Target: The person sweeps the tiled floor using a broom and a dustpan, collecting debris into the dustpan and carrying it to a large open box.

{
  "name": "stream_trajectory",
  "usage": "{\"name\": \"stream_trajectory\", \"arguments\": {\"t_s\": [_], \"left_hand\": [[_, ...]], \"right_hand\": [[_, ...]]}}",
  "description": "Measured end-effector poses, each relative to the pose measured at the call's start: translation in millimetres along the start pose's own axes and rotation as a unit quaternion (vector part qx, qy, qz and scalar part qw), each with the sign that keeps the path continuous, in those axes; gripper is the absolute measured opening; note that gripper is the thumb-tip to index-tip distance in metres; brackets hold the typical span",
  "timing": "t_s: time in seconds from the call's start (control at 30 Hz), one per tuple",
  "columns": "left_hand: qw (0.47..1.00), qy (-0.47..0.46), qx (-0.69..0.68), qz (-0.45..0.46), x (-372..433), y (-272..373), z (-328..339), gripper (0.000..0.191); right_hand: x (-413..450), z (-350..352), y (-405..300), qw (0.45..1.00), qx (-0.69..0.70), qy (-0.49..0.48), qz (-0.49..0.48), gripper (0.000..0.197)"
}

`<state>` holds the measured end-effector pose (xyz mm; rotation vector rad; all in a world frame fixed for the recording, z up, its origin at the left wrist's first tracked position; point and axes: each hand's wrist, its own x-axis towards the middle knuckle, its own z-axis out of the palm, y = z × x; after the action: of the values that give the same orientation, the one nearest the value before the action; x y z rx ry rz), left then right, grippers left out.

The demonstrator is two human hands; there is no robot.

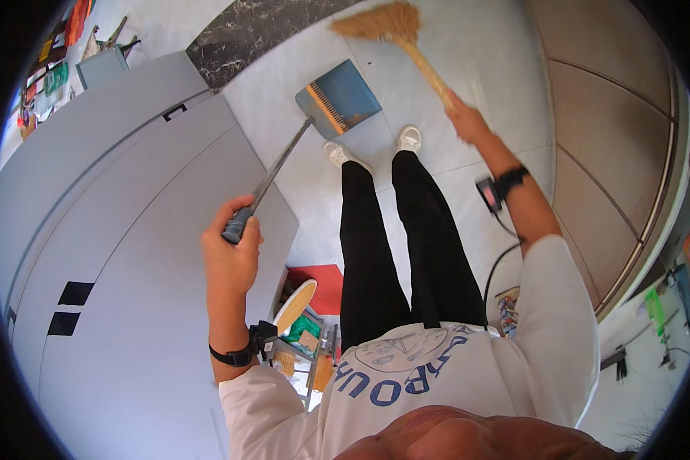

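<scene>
My left hand (233, 244) is closed around the grip of a long-handled dustpan (356, 95). The blue-grey pan rests on the tiled floor in front of my left shoe, and an orange comb strip with dark teeth crosses it. In my right hand (468, 119) is the pale handle of a straw broom (388, 20), which is angled away from me. The broom's tan bristles are slightly blurred, beyond and to the right of the pan. A small dark speck (370, 63) lies on the floor by the pan's far edge.
A tall grey cabinet (167, 241) stands close on my left. Brown panelled cabinet doors (609, 115) line the right. A dark marbled strip (247, 40) crosses the floor ahead. Behind my legs are a red mat (325, 287) and a rack (305, 356) holding several items.
</scene>
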<state>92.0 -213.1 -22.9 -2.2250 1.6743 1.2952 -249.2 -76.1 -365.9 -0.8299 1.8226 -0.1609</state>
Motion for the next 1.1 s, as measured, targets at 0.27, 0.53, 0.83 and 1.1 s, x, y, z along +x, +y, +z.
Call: {"name": "stream_trajectory", "arguments": {"t_s": [0.27, 0.53, 0.83, 1.1], "left_hand": [[0.999, 0.008, -0.040, -0.031, -18, -21, -14, 0.028], [0.999, 0.001, -0.050, -0.023, -36, -52, -43, 0.028], [0.998, 0.002, 0.027, 0.063, -51, -105, -49, 0.025], [0.999, -0.027, 0.010, 0.033, -46, -113, -31, 0.024]], "right_hand": [[39, 71, 10, 0.984, -0.178, 0.018, 0.019, 0.060], [-89, 140, 68, 0.973, -0.213, -0.046, 0.073, 0.065], [-176, 144, 26, 0.972, 0.121, -0.015, 0.200, 0.057], [-120, 210, 123, 0.918, 0.288, 0.126, 0.240, 0.041]]}}
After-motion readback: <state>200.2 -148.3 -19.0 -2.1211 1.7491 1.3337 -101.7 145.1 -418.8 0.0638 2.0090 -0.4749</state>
